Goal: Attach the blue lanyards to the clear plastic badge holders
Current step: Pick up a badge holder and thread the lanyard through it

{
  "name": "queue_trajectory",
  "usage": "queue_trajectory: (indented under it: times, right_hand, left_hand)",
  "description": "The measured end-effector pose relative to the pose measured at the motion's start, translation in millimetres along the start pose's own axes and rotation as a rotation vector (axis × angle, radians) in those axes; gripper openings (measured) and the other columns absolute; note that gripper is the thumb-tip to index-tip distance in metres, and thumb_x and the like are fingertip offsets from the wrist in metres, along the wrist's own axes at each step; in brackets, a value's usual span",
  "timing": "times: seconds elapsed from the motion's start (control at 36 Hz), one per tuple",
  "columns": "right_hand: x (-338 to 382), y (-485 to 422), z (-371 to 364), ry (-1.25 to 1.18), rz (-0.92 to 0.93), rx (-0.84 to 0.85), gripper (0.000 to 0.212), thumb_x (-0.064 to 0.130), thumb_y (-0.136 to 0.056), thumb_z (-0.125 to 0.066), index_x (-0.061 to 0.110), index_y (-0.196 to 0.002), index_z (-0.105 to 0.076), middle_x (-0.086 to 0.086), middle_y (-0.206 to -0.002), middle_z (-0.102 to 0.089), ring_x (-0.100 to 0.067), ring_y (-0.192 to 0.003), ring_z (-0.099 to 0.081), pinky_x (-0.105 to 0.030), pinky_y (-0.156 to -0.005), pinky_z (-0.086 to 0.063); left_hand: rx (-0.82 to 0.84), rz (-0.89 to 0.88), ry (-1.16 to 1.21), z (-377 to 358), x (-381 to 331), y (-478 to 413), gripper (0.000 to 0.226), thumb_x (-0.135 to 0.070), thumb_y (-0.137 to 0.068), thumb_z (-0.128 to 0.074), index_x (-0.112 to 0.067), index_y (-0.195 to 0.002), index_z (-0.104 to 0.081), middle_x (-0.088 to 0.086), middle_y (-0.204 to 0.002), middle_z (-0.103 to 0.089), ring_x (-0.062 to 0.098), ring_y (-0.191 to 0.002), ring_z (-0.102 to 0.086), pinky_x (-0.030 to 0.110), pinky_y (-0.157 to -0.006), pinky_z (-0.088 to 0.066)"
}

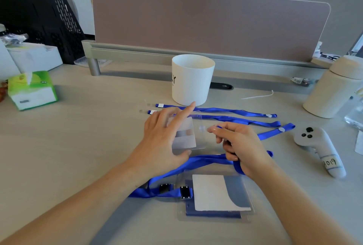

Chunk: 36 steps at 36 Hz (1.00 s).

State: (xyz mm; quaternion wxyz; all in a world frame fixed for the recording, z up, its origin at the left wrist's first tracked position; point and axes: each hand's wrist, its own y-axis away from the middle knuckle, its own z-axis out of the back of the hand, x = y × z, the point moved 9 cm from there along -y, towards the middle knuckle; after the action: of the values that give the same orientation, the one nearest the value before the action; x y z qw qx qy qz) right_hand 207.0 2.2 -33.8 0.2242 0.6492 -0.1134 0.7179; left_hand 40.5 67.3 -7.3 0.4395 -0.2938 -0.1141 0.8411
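Left hand (165,136): holds a clear badge holder (184,135) above the desk (78,127); thumb under its lower edge, fingers behind it, index finger stretched out and apart from the rest.
Badge holder contents: a pale card with a grey band shows through the plastic.
Right hand (238,146): thumb and forefinger pinched together on a small clear clasp tip just beside the holder's upper right corner; lower fingers curled around a blue lanyard (196,163).
Held lanyard: strap runs from the right hand down and left across the desk to black clips near the stack.
Holder stack (214,195): clear holders lying flat near the front edge; inside, a white card over a blue one.
Spare lanyards (225,113): two laid parallel behind the hands, a third angled to the right.
White cup (192,79): upright behind the lanyards; interior cannot be seen.
Tissue box (32,89): green, far left, a tissue poking out of the top.
Cream jar (334,87): lidded, right side; contents hidden.
Controller (318,148): grey, lying right of the hands.
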Motion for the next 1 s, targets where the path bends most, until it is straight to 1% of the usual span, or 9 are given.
queue_trajectory:
  times: [0.19,0.28,0.33,0.39,0.5,0.61,0.67,0.78,1.0]
  right_hand:
    - [5.1,2.8,-10.2,-0.008,0.049,0.073,0.012,0.014,-0.090,-0.064,0.011,-0.086,-0.074,0.002,-0.060,-0.056,-0.013,-0.048,-0.034,-0.024,-0.038,-0.030]
    - [5.9,4.0,-11.9,-0.015,0.057,0.087,0.012,0.014,-0.091,-0.063,0.011,-0.086,-0.073,0.002,-0.061,-0.057,-0.013,-0.047,-0.035,-0.023,-0.037,-0.031]
    - [6.9,4.9,-13.0,-0.018,0.061,0.095,0.012,0.014,-0.092,-0.062,0.011,-0.086,-0.073,0.002,-0.062,-0.058,-0.013,-0.046,-0.037,-0.022,-0.037,-0.032]
    - [9.3,6.5,-15.6,-0.013,0.075,0.114,0.013,0.014,-0.092,-0.061,0.012,-0.085,-0.072,-0.001,-0.065,-0.060,-0.012,-0.046,-0.038,-0.022,-0.038,-0.032]
    - [14.6,10.1,-19.2,0.025,0.123,0.131,0.019,0.015,-0.092,-0.061,0.016,-0.077,-0.071,-0.017,-0.082,-0.065,-0.011,-0.047,-0.040,-0.024,-0.043,-0.033]
    - [16.1,12.0,-21.4,0.045,0.144,0.145,0.015,0.014,-0.094,-0.059,0.014,-0.086,-0.072,0.000,-0.070,-0.064,-0.012,-0.050,-0.042,-0.023,-0.049,-0.034]
    - [17.1,13.2,-22.7,0.046,0.157,0.153,0.015,0.015,-0.093,-0.060,0.014,-0.086,-0.072,0.001,-0.071,-0.065,-0.013,-0.053,-0.041,-0.023,-0.051,-0.035]
    - [22.0,16.6,-25.6,0.049,0.200,0.168,0.015,0.015,-0.093,-0.061,0.018,-0.085,-0.073,0.000,-0.070,-0.064,-0.009,-0.053,-0.040,-0.020,-0.052,-0.035]
    - [32.2,21.5,-26.4,0.077,0.311,0.184,0.011,0.014,-0.093,-0.061,0.014,-0.092,-0.072,0.006,-0.067,-0.063,0.003,-0.049,-0.051,-0.008,-0.051,-0.038]
  left_hand:
    - [0.026,-0.008,-0.007,-1.5,-0.5,0.3,0.096,-0.045,-0.071,-0.073,-0.049,-0.149,-0.017,-0.019,-0.136,-0.026,0.006,-0.126,-0.025,0.034,-0.112,-0.018]
    - [0.018,-0.002,0.029,-1.5,0.9,0.3,0.094,-0.056,-0.071,-0.073,-0.051,-0.147,-0.019,-0.023,-0.133,-0.025,-0.004,-0.121,-0.020,0.032,-0.111,-0.018]
    - [0.003,0.019,0.057,-0.9,2.5,-0.3,0.088,-0.070,-0.071,-0.066,-0.051,-0.145,-0.023,-0.024,-0.133,-0.027,-0.010,-0.120,-0.018,0.028,-0.107,-0.018]
    - [-0.010,0.040,0.054,-0.1,3.5,-1.0,0.079,-0.079,-0.074,-0.052,-0.048,-0.144,-0.028,-0.024,-0.133,-0.031,-0.005,-0.124,-0.022,0.027,-0.105,-0.018]
    - [-0.011,0.045,0.055,1.2,4.1,-0.8,0.063,-0.073,-0.086,-0.032,-0.046,-0.143,-0.033,-0.026,-0.134,-0.040,0.001,-0.130,-0.028,0.030,-0.111,-0.018]
    - [-0.015,0.022,0.070,3.2,3.3,-1.7,0.059,-0.071,-0.087,-0.034,-0.044,-0.140,-0.037,-0.027,-0.129,-0.045,-0.002,-0.126,-0.033,0.027,-0.112,-0.018]
    - [-0.042,0.012,0.085,6.3,1.8,-2.2,0.052,-0.069,-0.087,-0.040,-0.046,-0.133,-0.040,-0.029,-0.121,-0.043,-0.006,-0.117,-0.036,0.025,-0.107,-0.020]
    - [-0.105,-0.006,0.088,15.8,-0.6,-3.0,0.049,-0.068,-0.085,-0.047,-0.043,-0.128,-0.048,-0.029,-0.109,-0.040,-0.002,-0.107,-0.039,0.023,-0.100,-0.021]
    - [-0.170,-0.049,0.119,30.0,-4.1,-2.7,0.040,-0.064,-0.086,-0.050,-0.045,-0.122,-0.053,-0.033,-0.101,-0.041,-0.001,-0.101,-0.042,0.024,-0.095,-0.023]
